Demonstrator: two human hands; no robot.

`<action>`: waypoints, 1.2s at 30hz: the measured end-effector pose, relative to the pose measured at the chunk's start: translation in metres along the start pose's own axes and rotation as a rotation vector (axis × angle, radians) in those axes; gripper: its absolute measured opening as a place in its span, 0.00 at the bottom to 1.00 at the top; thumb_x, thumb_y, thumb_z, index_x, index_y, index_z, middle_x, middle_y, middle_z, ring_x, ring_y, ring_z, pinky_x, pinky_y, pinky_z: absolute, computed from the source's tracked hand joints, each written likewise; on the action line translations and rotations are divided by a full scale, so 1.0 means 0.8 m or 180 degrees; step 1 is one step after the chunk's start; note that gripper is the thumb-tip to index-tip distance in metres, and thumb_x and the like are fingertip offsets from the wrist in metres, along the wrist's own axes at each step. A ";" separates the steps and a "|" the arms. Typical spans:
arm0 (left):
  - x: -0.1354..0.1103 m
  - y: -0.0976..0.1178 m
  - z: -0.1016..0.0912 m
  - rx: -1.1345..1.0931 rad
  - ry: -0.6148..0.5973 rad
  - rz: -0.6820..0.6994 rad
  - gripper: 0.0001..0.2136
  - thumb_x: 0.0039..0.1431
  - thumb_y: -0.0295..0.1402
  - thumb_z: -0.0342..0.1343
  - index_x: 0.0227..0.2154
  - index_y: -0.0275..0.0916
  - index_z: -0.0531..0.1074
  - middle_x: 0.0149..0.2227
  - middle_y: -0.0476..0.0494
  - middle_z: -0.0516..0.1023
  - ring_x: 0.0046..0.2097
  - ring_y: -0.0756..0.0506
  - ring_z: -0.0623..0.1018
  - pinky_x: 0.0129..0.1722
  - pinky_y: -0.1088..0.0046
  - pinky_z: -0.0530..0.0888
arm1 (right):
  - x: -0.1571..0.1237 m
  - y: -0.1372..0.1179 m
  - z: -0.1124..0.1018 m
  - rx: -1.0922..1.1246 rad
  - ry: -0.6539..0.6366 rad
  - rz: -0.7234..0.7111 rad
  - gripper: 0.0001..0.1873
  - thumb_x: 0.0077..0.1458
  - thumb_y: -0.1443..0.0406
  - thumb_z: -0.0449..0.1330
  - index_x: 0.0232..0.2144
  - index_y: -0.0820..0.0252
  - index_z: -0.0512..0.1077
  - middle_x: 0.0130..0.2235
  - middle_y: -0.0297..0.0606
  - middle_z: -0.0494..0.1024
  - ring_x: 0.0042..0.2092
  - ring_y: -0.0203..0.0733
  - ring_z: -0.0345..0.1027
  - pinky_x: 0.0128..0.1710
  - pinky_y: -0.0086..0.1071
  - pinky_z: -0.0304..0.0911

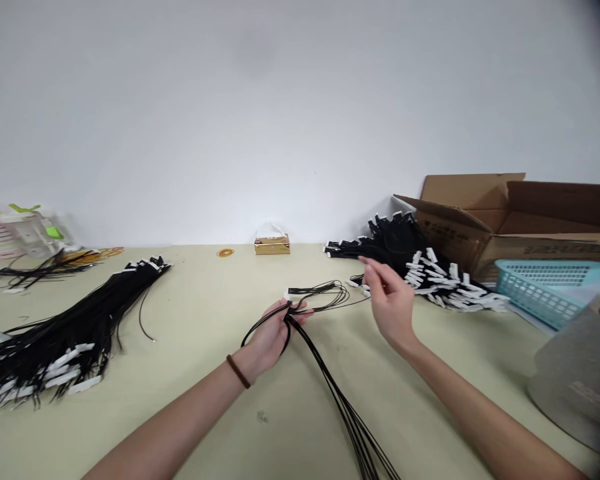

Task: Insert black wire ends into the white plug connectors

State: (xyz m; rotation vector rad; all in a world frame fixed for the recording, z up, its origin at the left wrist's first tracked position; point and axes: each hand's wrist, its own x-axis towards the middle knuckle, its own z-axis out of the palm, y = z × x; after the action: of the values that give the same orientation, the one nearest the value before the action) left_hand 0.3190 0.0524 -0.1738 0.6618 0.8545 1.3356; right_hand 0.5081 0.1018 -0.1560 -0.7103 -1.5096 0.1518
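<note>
My left hand is closed on a small bunch of thin black cables that loops past the fingers and trails toward the near edge of the table. White tags end the looped part. My right hand hovers with fingers apart and nothing in it, just beside a heap of black cables with white tags at the right. A dark band sits on my left wrist.
A large bundle of black tagged cables lies at the left. An open cardboard box, a blue plastic basket and a grey bin stand at the right. A small tissue box and rubber bands sit by the wall.
</note>
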 end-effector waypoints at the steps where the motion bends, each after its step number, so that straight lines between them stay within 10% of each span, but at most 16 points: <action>1: 0.000 -0.001 -0.001 0.0044 -0.0070 -0.0005 0.04 0.53 0.30 0.53 0.28 0.34 0.69 0.37 0.40 0.77 0.39 0.46 0.76 0.43 0.71 0.68 | -0.004 -0.003 0.001 -0.0249 -0.0146 -0.0330 0.11 0.59 0.63 0.51 0.39 0.60 0.71 0.25 0.35 0.68 0.23 0.33 0.56 0.22 0.28 0.53; 9: 0.005 -0.007 -0.008 0.0068 -0.0384 0.0073 0.06 0.51 0.33 0.54 0.29 0.35 0.69 0.37 0.42 0.77 0.39 0.47 0.75 0.39 0.72 0.67 | -0.032 -0.008 0.021 -0.0896 -0.1059 -0.1813 0.06 0.56 0.69 0.55 0.28 0.60 0.71 0.19 0.32 0.63 0.25 0.34 0.50 0.25 0.28 0.49; 36: 0.005 -0.006 -0.008 -0.0022 -0.0356 0.0179 0.05 0.49 0.32 0.57 0.27 0.36 0.68 0.37 0.42 0.76 0.38 0.46 0.76 0.43 0.69 0.67 | -0.034 -0.001 0.019 -0.0943 -0.1283 -0.1592 0.09 0.57 0.69 0.50 0.27 0.61 0.68 0.22 0.33 0.62 0.27 0.35 0.49 0.28 0.29 0.49</action>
State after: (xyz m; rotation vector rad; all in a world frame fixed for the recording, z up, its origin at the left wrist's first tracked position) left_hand 0.3162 0.0555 -0.1818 0.7527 0.7455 1.3385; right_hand 0.4907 0.0927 -0.1800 -0.5286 -2.0791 -0.3331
